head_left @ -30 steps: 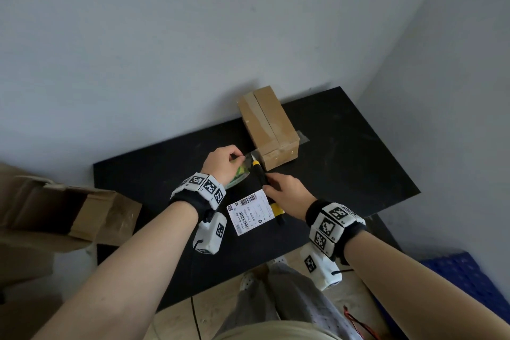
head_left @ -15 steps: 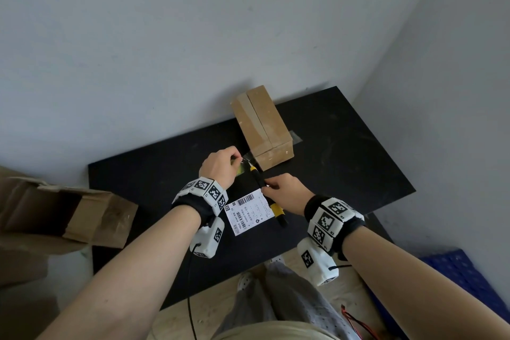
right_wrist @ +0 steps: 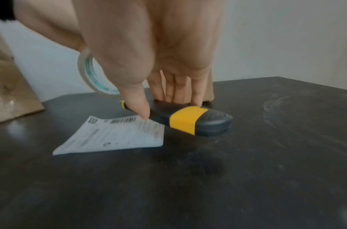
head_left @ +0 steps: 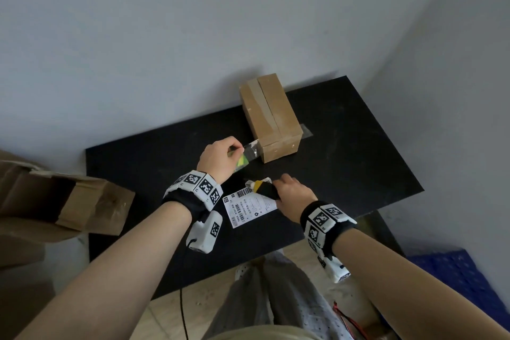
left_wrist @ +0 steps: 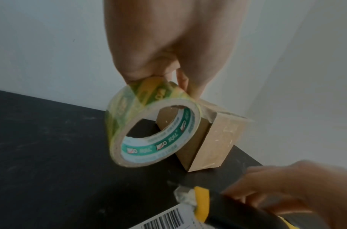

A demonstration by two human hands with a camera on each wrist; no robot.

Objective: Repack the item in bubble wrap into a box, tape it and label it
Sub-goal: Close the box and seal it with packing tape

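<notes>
A closed cardboard box point(head_left: 269, 116) with tape along its top seam stands at the back of the black table point(head_left: 358, 163). My left hand point(head_left: 234, 150) grips a roll of clear tape point(left_wrist: 154, 130) just in front of the box's near end. A clear strip point(head_left: 252, 146) runs from the roll to the box. My right hand point(head_left: 278, 188) pinches a black and yellow utility knife point(right_wrist: 188, 119) between thumb and fingers, low over the table. The knife's tip lies over a white shipping label point(head_left: 248, 205) with barcodes. The wrapped item is not visible.
An open, empty-looking cardboard box point(head_left: 69, 201) lies on its side left of the table. A piece of clear tape point(head_left: 306, 130) lies on the table right of the taped box. A blue crate point(head_left: 463, 270) sits on the floor at right. Walls close the table's back and right.
My right hand has drawn the knife away from the tape strip, back toward me, and lowered it onto the label's edge. My left hand keeps hold of the roll by the box.
</notes>
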